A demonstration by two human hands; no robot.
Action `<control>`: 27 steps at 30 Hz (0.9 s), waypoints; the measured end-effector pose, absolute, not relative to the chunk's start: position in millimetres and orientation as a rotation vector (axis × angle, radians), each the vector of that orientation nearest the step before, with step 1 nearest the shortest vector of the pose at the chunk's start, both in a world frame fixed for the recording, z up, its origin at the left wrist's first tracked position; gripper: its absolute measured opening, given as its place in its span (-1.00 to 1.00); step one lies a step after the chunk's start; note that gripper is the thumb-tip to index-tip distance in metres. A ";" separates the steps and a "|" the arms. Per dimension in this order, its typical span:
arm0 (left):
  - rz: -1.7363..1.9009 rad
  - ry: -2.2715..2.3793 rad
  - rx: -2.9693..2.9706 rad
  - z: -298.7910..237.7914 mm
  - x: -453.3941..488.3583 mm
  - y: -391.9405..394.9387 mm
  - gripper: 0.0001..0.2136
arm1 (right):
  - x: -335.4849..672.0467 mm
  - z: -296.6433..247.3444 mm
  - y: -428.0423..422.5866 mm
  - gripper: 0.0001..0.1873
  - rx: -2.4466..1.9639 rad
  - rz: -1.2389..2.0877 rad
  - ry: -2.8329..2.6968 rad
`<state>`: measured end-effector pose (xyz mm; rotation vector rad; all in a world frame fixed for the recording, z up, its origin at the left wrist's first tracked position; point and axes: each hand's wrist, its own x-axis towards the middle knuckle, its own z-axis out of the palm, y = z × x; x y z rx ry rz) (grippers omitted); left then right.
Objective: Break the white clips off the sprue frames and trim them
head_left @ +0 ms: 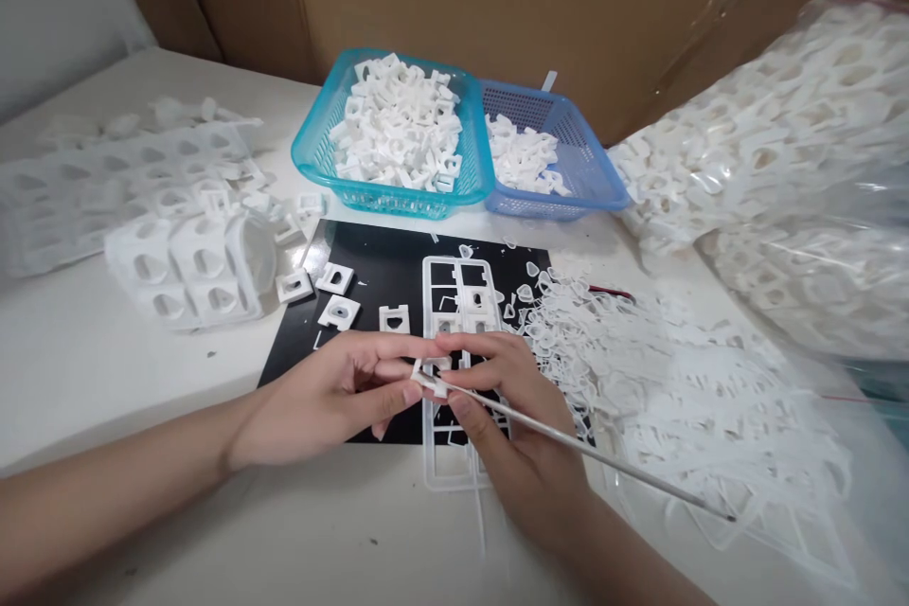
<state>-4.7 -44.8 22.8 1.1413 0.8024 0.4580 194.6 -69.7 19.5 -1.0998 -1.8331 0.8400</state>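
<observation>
My left hand [333, 398] pinches a small white square plastic piece [430, 375] between thumb and fingers, just above a black mat [383, 256]. My right hand [507, 407] meets it at the same piece and grips a thin grey rod [589, 448] that slants down to the right. Under both hands lies a white plastic frame [454, 303] with a few pieces still in its cells. Several loose square pieces [339, 311] lie on the mat to the left.
A teal basket [312, 147] heaped with white pieces and a blue basket [589, 151] with fewer stand at the back. Foam-like white sheets [191, 265] lie at left. Scrap frames and offcuts [682, 388] pile at right, beside a clear bag [802, 170] of parts.
</observation>
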 end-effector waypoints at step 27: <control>-0.009 0.322 0.854 12.6 -18.1 -21.4 -0.68 | 197.2 35.5 -66.1 -0.84 -0.571 0.180 -2.348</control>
